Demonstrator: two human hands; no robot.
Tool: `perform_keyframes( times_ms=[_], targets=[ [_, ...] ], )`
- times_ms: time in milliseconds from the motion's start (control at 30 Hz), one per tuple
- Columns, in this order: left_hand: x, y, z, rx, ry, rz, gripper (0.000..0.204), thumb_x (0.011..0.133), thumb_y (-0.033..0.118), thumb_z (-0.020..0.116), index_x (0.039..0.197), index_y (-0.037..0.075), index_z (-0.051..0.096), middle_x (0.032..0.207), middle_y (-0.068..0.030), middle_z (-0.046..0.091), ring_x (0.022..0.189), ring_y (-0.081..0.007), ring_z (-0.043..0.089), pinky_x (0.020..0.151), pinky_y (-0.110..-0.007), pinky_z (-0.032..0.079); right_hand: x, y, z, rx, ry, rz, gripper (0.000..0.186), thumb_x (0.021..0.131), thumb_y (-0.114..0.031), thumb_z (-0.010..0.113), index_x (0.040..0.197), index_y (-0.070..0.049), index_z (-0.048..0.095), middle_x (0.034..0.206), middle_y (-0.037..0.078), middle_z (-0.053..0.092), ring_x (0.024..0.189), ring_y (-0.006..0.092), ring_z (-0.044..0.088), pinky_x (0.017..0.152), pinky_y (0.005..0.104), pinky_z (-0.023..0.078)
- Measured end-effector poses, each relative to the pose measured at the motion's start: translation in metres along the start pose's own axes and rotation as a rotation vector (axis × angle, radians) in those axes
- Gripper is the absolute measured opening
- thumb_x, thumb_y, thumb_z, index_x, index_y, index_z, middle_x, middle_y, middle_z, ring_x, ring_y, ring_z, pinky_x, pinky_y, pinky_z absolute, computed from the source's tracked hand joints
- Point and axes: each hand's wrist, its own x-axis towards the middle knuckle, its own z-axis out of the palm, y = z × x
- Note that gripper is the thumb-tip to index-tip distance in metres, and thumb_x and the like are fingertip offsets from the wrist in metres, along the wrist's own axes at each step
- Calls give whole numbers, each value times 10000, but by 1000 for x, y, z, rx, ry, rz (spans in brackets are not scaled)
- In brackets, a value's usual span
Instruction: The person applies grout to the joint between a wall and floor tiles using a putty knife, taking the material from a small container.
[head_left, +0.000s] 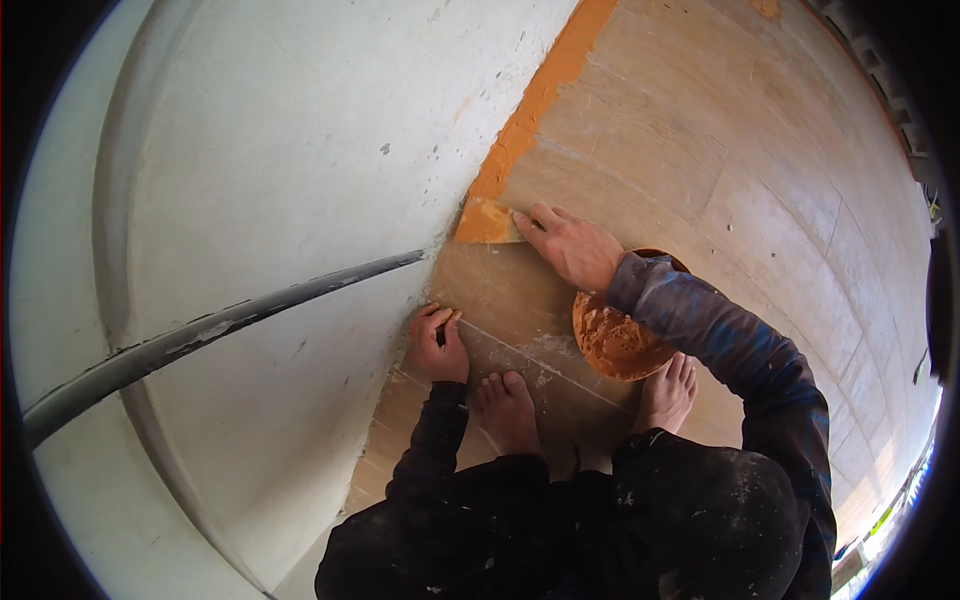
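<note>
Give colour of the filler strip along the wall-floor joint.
Orange: the filler strip runs along the floor's edge to the right hand. Head view shows it best.

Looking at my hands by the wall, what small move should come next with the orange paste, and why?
Probably draw the right hand toward you along the joint where the tiled floor meets the white wall. The orange paste strip ends at its fingertips, and the joint from there to the left hand, resting on the floor, looks unfilled. The paste-smeared round bowl sits beside you.
</note>
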Motion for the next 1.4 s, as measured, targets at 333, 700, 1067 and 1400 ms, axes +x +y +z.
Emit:
perform_keyframes(
  times_ms=[333,700,1067,1400],
  targets=[
    [0,-1,1,19,16,34,136,870,-17,749,982,36,693,1025,-147,701,1016,-319,675,871,-406,549,16,61,-26,26,67,201,471,944,-52,480,1411,-4,512,1180,176,576,1069,358,656,858,448,575],
    [-1,-3,-2,-2,-5,14,108,914,-22,681,1012,23,685,1077,-149,696,1033,-302,671,934,-392,531,3,5,1,34,-53,60,473,938,-74,503,1397,38,513,1207,165,578,1095,331,647,867,412,583],
    [-2,-5,1,-56,25,23,80,955,12,678,1034,14,667,1053,-141,696,986,-287,677,906,-377,537,-6,-20,-11,73,1,39,467,934,-99,518,1391,-13,566,1144,161,578,1052,331,645,850,419,582],
    [-5,-4,5,-39,24,32,92,977,49,678,1054,-1,675,1049,-134,701,977,-270,679,898,-364,538,-2,-5,4,-103,69,120,480,918,-85,535,1384,29,542,1177,156,566,1075,313,643,839,402,606]
  ],
)
